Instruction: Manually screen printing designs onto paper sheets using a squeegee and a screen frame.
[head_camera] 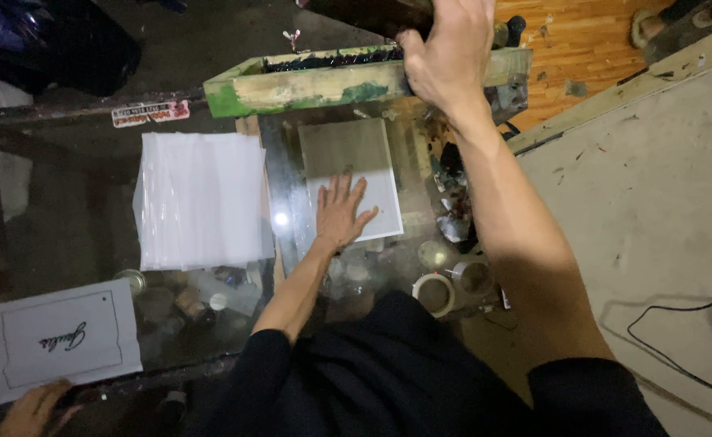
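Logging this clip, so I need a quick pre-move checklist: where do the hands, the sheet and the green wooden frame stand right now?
1. Left hand flat on the white sheet: ok.
2. Right hand gripping the green wooden frame at its edge: ok.
3. Frame raised off the sheet, sheet's upper part uncovered: ok.
4. Sheet square to the frame: cannot tell.
5. Stack of white sheets lying apart to the left of the hands: ok.
6. Another person's hand at the printed card, away from the frame: ok.
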